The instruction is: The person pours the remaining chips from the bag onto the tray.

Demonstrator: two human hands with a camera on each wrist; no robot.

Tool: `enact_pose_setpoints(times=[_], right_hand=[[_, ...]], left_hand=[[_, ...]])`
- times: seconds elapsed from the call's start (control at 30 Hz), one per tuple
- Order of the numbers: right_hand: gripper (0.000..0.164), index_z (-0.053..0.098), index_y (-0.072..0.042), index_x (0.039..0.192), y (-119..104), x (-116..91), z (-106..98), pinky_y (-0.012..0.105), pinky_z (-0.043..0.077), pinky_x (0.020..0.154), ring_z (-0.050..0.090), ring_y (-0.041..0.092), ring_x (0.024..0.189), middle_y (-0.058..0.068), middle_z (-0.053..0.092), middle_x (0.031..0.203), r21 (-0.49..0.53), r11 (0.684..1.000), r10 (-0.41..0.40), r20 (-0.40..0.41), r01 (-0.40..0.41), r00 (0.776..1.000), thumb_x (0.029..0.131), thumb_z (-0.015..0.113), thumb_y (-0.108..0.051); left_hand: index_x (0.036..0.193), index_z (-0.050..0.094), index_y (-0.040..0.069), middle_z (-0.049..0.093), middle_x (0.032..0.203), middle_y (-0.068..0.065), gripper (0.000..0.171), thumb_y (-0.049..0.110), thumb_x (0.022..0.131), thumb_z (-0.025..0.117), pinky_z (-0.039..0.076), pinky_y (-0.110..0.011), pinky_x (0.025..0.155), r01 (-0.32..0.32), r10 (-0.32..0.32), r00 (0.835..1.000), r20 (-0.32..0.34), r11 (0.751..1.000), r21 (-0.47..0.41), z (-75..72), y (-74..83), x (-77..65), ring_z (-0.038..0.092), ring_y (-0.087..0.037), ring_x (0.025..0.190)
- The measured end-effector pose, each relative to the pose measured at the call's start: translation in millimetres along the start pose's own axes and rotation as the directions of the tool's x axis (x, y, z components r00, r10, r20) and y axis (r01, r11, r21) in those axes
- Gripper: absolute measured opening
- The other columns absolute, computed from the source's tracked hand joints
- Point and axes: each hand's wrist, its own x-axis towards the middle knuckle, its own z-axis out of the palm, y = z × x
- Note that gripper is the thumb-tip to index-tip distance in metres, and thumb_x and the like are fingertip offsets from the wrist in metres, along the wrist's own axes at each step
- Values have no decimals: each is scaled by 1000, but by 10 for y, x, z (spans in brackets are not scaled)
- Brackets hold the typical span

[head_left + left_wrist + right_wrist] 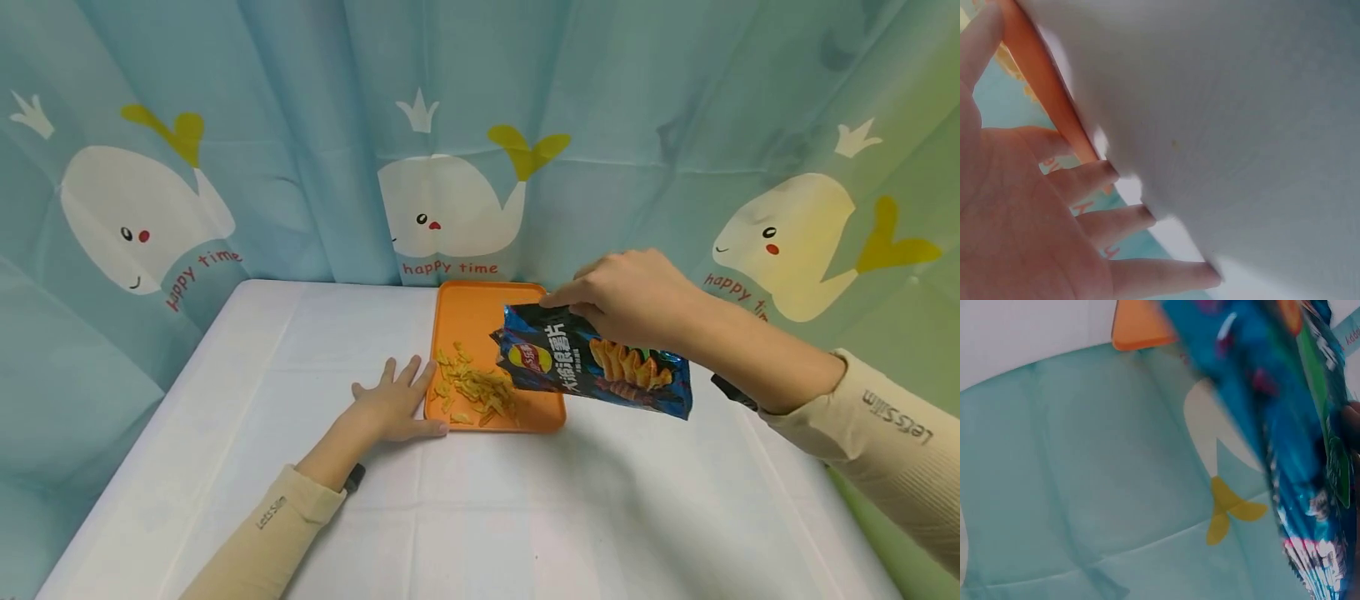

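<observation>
My right hand grips the upper edge of a dark blue chip bag and holds it tilted above the right side of an orange tray. The bag's left end points toward a heap of yellow ridged chips lying on the near half of the tray. In the right wrist view the shiny bag fills the right side. With fingers spread, my left hand lies at the tray's left edge, thumb at the near corner. The left wrist view shows its fingertips against the white table and the orange rim.
The tray stands on a white-covered table, near its far edge. Behind hangs a blue curtain printed with white whales. A tiny crumb lies on the cloth in the left wrist view.
</observation>
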Motion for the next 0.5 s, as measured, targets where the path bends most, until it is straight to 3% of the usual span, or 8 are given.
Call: enact_pose_setpoints(times=[0.4,0.5], right_hand=[[34,75,-32,118,1,20,-53,24,23,41,36,12,43,-3,72,85,-10,1000,6,21,-6,1000,95,64,-10],[33,75,-32,119,5,28,-64,25,22,41,35,12,43,-4,69,79,-13,1000,9,16,-9,1000,96,63,-11]], left_hand=[[162,14,19,10,167,-14,109,75,81,62,18,-88,95,7,-7,1000,7,1000,-2,-10,5,-17,6,-51,150],[162,14,19,11,167,-14,109,75,81,61,19,-88,94,7,-7,1000,5,1000,0,-9,0,-19,7,-51,150]])
